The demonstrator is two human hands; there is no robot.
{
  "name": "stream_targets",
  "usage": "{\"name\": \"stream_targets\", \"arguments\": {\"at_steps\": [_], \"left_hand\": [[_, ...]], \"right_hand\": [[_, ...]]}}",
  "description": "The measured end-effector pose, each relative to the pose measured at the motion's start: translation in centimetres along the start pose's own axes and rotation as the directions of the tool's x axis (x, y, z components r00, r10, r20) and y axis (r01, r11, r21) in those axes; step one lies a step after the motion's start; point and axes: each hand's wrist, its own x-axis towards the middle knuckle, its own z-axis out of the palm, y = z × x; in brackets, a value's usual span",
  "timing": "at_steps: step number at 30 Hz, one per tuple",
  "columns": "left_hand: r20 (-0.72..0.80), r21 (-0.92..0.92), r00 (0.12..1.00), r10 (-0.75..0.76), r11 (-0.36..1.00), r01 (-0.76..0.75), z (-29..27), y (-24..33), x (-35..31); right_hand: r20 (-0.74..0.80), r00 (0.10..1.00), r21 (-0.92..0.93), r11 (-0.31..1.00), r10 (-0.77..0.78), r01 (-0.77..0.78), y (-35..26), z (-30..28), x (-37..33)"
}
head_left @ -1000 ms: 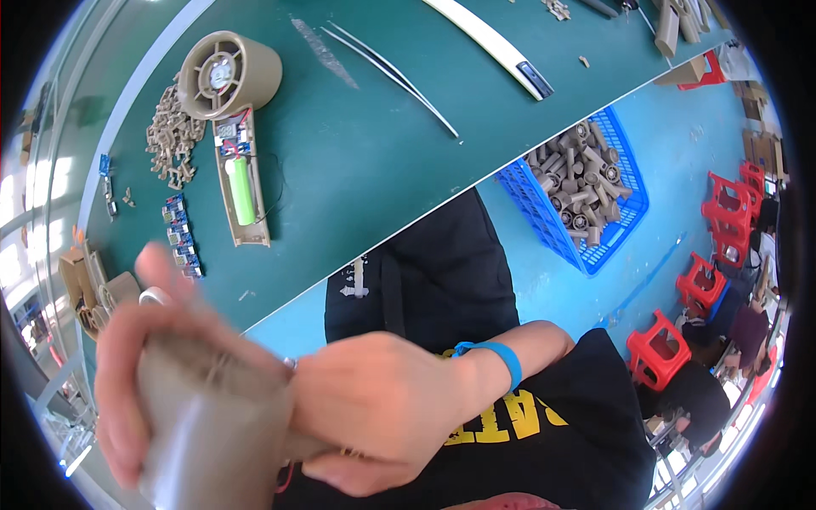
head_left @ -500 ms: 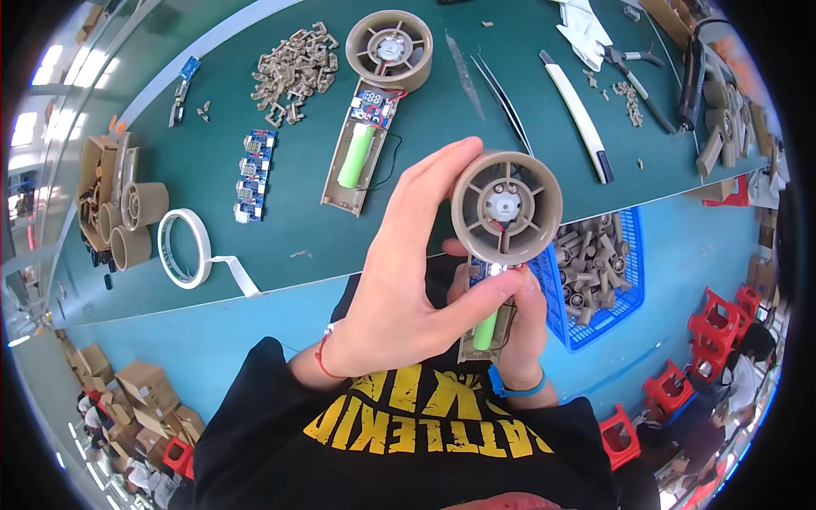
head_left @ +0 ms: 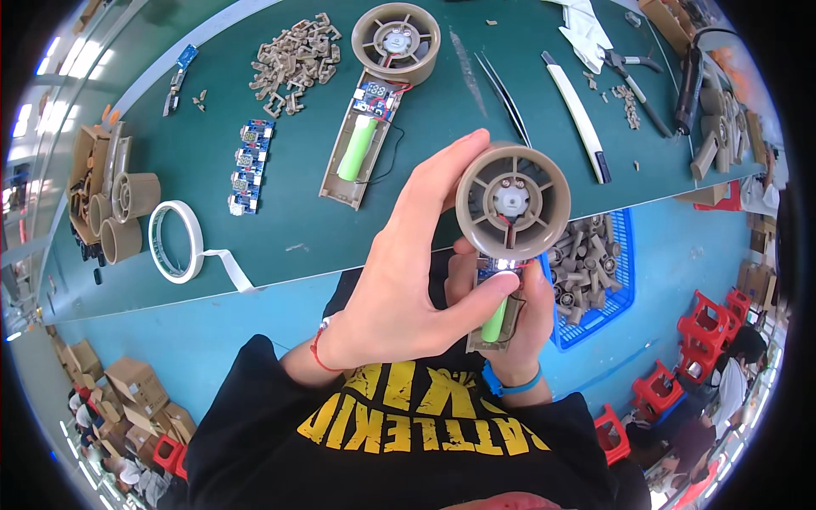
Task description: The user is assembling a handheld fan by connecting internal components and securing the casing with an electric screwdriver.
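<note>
I hold a tan round fan housing [head_left: 512, 202] with a small motor at its hub, wired to an open tan handle half [head_left: 495, 319] that carries a green battery and a small lit circuit board. My left hand [head_left: 406, 272] wraps the fan housing's side, thumb over the handle. My right hand [head_left: 520, 327] cups the handle from below. A second, same kind of fan and handle assembly [head_left: 371, 110] lies on the green table [head_left: 289, 229] beyond.
On the table lie a roll of white tape [head_left: 174, 240], blue display boards [head_left: 249, 161], a pile of small tan clips [head_left: 293, 61], tan housings at the left [head_left: 110, 204], pliers and long strips at the far right. A blue basket [head_left: 625, 280] of tan parts stands at my right.
The assembly was very close to the camera a second ago; both hands have lowered it and turned the fan's open face toward me, settling slightly right of where it was.
</note>
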Motion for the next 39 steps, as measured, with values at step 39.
{"name": "stream_targets", "arguments": {"at_steps": [39], "left_hand": [[-0.179,-0.310,0.940,-0.289,0.924,0.225,1.0,-0.4,1.2]], "right_hand": [[-0.009,0.939,-0.846,0.504,-0.343,0.176,-4.3,0.6,3.0]]}}
